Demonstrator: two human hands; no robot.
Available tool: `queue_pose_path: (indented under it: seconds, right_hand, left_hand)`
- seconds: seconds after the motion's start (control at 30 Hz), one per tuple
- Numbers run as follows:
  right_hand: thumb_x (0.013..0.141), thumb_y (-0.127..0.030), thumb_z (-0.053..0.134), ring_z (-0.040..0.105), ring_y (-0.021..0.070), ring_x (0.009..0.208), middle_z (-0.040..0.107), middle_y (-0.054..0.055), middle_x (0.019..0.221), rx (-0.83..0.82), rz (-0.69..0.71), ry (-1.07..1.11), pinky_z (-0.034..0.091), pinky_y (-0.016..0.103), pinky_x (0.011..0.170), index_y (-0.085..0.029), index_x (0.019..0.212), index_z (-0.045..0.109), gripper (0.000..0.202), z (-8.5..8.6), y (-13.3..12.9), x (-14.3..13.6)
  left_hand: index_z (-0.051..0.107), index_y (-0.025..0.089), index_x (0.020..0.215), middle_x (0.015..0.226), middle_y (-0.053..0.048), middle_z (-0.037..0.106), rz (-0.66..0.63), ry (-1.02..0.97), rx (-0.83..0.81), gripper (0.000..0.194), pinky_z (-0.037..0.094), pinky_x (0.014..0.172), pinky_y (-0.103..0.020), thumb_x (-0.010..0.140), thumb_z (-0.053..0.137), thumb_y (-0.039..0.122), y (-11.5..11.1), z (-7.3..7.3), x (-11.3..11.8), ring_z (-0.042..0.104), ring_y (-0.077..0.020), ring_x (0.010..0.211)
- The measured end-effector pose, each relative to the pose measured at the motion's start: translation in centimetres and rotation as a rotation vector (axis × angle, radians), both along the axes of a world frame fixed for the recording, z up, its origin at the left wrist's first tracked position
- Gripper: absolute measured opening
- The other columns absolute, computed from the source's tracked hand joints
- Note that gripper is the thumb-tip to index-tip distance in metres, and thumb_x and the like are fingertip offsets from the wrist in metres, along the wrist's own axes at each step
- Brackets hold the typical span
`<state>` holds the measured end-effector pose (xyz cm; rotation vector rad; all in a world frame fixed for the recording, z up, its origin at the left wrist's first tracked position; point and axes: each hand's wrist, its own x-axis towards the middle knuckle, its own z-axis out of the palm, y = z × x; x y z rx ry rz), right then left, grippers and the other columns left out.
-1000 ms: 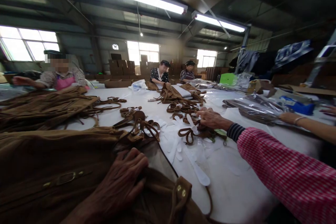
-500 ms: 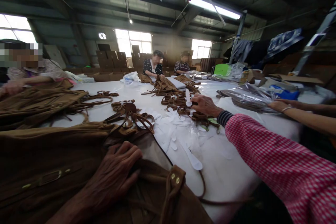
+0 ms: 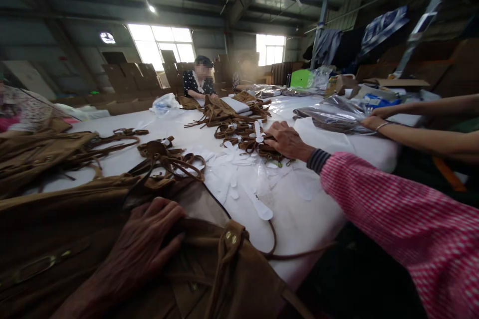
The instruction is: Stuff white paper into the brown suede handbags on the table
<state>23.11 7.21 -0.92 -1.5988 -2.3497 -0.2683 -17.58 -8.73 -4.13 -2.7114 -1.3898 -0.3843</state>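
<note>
A large brown bag [image 3: 56,209] with brass buckles and a strap end with two metal studs fills the lower left. My left hand [image 3: 149,239] lies on its upper edge, fingers bent over the rim and thumb apart on the near side. My right hand [image 3: 286,140] is stretched across the table with its fingers closed at a pile of thin brown straps [image 3: 239,134]. Its fingertips are partly hidden among them. By those fingers a white round-ended strip [image 3: 258,131] stands up from the pile. Similar white strips [image 3: 262,209] lie scattered nearer to me.
More brown straps [image 3: 172,159] lie beyond my bag, and another brown bag [image 3: 41,152] is at the left. A person's hands [image 3: 374,122] touch a plastic-wrapped package [image 3: 329,114] at the right. Across the table, a person [image 3: 198,79] bends over brown bags [image 3: 220,109].
The view has turned to the right and slightly up, so the scene sits further left. My right hand stays at the strap pile, and the white strip beside it has turned. My left hand stays on the bag.
</note>
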Motion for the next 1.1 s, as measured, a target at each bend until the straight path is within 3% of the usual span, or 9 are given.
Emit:
queue_pose_path:
  seconds: [0.1,0.2,0.4,0.57,0.73,0.83,0.97,1.03,1.1]
  right_hand:
    - [0.101,-0.031,0.052,0.060,0.0184,0.090,0.066,0.004,0.099,-0.174,0.199,0.009,0.043,0.028,0.082,-0.021,0.089,0.070,0.024,-0.7,-5.8,1.1]
    - [0.099,-0.029,0.055,0.062,0.0174,0.085,0.066,0.004,0.100,-0.333,0.304,0.041,0.043,0.028,0.077,-0.023,0.098,0.069,0.016,-2.8,-10.5,1.2]
    - [0.096,-0.015,0.045,0.061,0.0197,0.081,0.066,0.009,0.096,-0.346,0.278,-0.123,0.041,0.031,0.070,-0.020,0.088,0.061,0.019,-5.2,-11.6,-1.6]
    - [0.092,-0.014,0.046,0.061,0.0200,0.076,0.068,0.008,0.085,-0.388,0.392,-0.293,0.040,0.032,0.070,-0.019,0.085,0.059,0.016,-3.4,-11.6,-0.7]
    - [0.097,-0.018,0.036,0.061,0.0220,0.080,0.067,0.008,0.086,-0.398,0.290,-0.256,0.045,0.035,0.077,-0.020,0.085,0.058,0.025,-0.3,-12.8,2.7]
    - [0.094,-0.024,0.044,0.061,0.0217,0.080,0.063,0.006,0.085,-0.565,0.198,-0.046,0.048,0.032,0.072,-0.021,0.085,0.058,0.018,2.2,-13.1,3.8]
    - [0.085,-0.032,0.065,0.054,0.0137,0.061,0.057,0.001,0.074,-1.107,0.183,0.328,0.041,0.021,0.049,-0.019,0.081,0.062,0.014,4.8,-13.0,3.9]
    - [0.085,-0.038,0.071,0.047,0.0094,0.053,0.056,-0.001,0.068,-1.124,0.261,0.522,0.034,0.019,0.045,-0.017,0.081,0.063,0.022,5.2,-11.9,3.2]
    - [0.088,-0.043,0.070,0.041,0.0060,0.049,0.058,-0.001,0.068,-0.980,0.338,0.728,0.028,0.018,0.042,-0.016,0.082,0.061,0.029,4.7,-9.7,1.2]
  left_hand:
    - [0.060,0.024,0.100,0.107,-0.004,0.064,-0.009,0.023,-0.025,0.018,0.041,0.089,-0.039,0.092,0.055,0.039,0.2,-0.1,-0.3,0.055,-0.0260,0.102]
    - [0.060,0.024,0.100,0.107,-0.004,0.064,0.001,0.037,-0.035,0.015,0.041,0.090,-0.039,0.090,0.057,0.035,0.3,-0.2,-0.4,0.055,-0.0269,0.104]
    - [0.060,0.024,0.099,0.105,-0.002,0.064,0.022,0.027,-0.044,0.013,0.038,0.092,-0.040,0.088,0.058,0.030,-0.1,0.1,0.1,0.053,-0.0260,0.104]
    - [0.057,0.023,0.097,0.106,-0.002,0.063,0.030,0.023,-0.099,0.010,0.035,0.094,-0.044,0.088,0.057,0.028,-0.6,0.4,0.5,0.051,-0.0259,0.105]
    - [0.053,0.022,0.096,0.107,-0.002,0.063,0.028,-0.029,-0.110,0.009,0.033,0.098,-0.047,0.088,0.057,0.025,-0.8,0.1,0.4,0.049,-0.0263,0.106]
    - [0.052,0.023,0.097,0.109,-0.002,0.062,0.017,-0.055,-0.105,0.011,0.031,0.102,-0.048,0.087,0.057,0.023,-1.0,0.0,0.3,0.048,-0.0259,0.109]
    - [0.050,0.022,0.096,0.107,-0.002,0.060,0.020,-0.089,-0.091,0.015,0.030,0.105,-0.049,0.084,0.058,0.019,-1.3,0.1,0.7,0.047,-0.0252,0.109]
    - [0.050,0.022,0.094,0.106,-0.002,0.060,0.024,-0.113,-0.068,0.016,0.030,0.105,-0.049,0.082,0.059,0.018,-1.5,0.1,0.9,0.047,-0.0252,0.107]
    - [0.049,0.022,0.092,0.104,-0.002,0.060,0.024,-0.140,-0.043,0.018,0.031,0.105,-0.049,0.079,0.060,0.017,-1.8,0.0,1.1,0.047,-0.0251,0.106]
